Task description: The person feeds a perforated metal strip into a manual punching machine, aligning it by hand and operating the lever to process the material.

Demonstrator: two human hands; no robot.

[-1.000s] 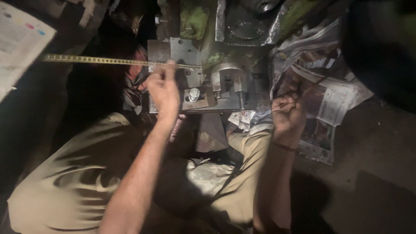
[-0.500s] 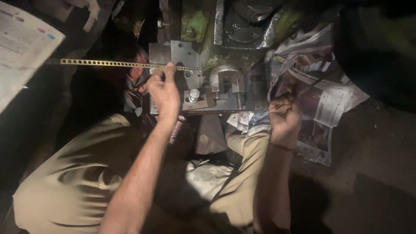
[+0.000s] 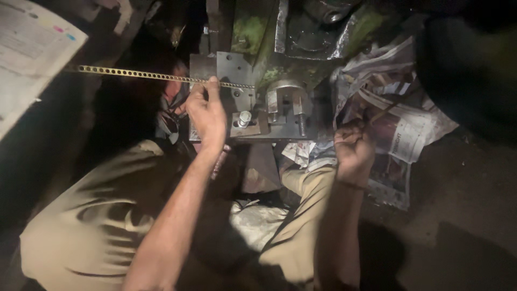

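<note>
Crumpled newspaper (image 3: pixel 401 126) on dark floor (image 3: pixel 474 215).

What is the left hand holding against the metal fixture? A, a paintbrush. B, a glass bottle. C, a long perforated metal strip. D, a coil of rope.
C: the left hand pinches a long perforated metal strip that runs leftward from the grey metal fixture, its row of small holes plainly visible.

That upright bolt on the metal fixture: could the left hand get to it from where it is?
Probably yes. The left hand pinches the perforated strip just beside the bolt, with nothing between them, though it would have to release the strip first.
</note>
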